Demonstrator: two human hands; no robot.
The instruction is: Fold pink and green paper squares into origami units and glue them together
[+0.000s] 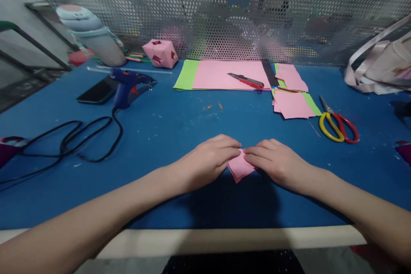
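A small piece of pink paper point(239, 168), its layers slightly spread at the lower corner, lies on the blue table between my hands. My left hand point(213, 158) has its fingers pressed together on the paper's left and upper edge. From the other side my right hand point(272, 160) holds its upper right edge, fingers close together. The thumbs are mostly hidden. Beyond my right hand sits a stack of small pink sheets point(293, 103) with a green one under it.
Scissors point(340, 127) lie at the right, a glue gun point(126, 87) with a looping black cord and a phone point(98, 90) at the left. Behind are a pink paper polyhedron point(162, 53), a bottle point(96, 38), larger sheets point(224, 75) with a cutter point(245, 80), and a bag point(385, 66).
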